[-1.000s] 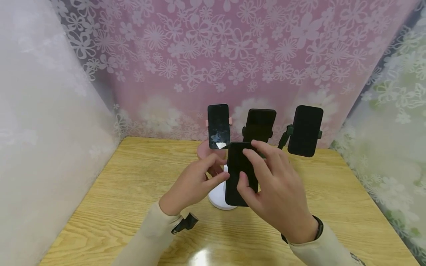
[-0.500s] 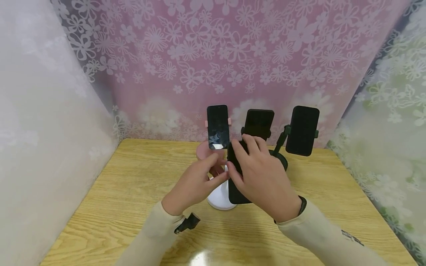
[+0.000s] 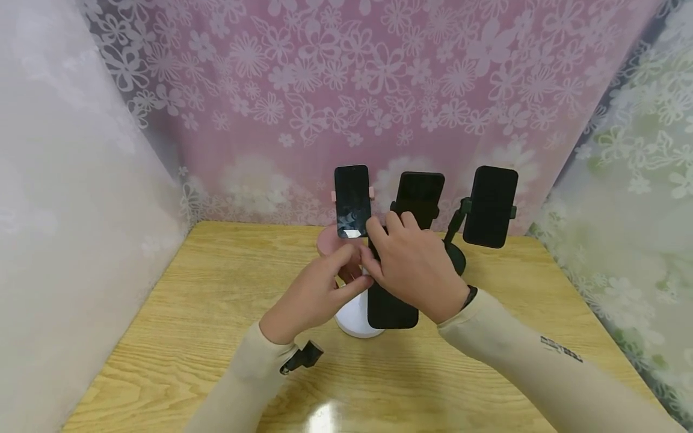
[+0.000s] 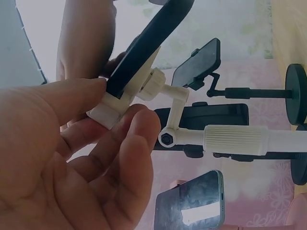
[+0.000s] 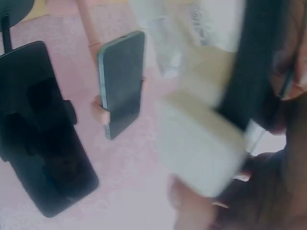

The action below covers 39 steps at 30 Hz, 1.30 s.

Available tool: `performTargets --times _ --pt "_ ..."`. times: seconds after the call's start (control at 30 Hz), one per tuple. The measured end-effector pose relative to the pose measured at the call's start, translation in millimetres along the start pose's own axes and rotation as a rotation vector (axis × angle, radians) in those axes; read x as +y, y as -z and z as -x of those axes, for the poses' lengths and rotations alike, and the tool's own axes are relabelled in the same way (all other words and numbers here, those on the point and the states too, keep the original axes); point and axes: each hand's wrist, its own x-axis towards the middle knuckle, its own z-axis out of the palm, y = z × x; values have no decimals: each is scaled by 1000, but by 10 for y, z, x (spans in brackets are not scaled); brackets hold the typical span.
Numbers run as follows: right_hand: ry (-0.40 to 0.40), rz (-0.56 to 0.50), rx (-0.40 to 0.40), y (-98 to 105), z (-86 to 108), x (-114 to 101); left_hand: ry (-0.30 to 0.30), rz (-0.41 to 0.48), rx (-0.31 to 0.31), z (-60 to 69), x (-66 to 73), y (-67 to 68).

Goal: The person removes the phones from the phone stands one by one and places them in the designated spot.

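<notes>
A black smartphone (image 3: 392, 308) sits upright in the clamp (image 4: 106, 114) of a white phone stand, whose round base (image 3: 358, 322) shows below it. My left hand (image 3: 311, 294) pinches the clamp at the phone's left side, thumb on one face and fingers beneath. Across the upper part of this phone lies my right hand (image 3: 415, 258), its bent fingers gripping near the top left corner and its thumb by the left edge. The two hands nearly meet there. In the right wrist view the clamp's white end (image 5: 201, 143) is blurred, and the right fingertips' contact is partly hidden.
Behind stand other phones in holders: one in a pink stand (image 3: 353, 201), one in the middle (image 3: 420, 195), and one at the right (image 3: 491, 207) on a dark stand. Floral cloth (image 3: 325, 72) hangs behind the wooden table (image 3: 216, 300).
My right hand has moved left from above the screen to the phone's upper left side, beside my left hand. The left hand has kept its hold on the clamp.
</notes>
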Motion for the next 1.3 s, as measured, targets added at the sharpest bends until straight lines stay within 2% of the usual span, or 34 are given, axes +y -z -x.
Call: performTargets --times 0.17,0.37,0.77,0.9,1.03,1.3 --pt "21 -85 6 -76 -29 83 23 -19 1 4 17 9" --pt "-6 -146 6 -105 -44 103 40 -22 7 1 8 -6" --pt "-60 -137 -24 -89 -40 59 51 -3 18 -8 6 -21" --pt "-136 -89 26 -51 32 -9 43 1 20 -1 17 -24" --pt "-196 -58 99 18 109 -82 10 19 18 4 35 -34" --pt "-150 -93 108 77 151 -134 16 32 23 25 57 -54"
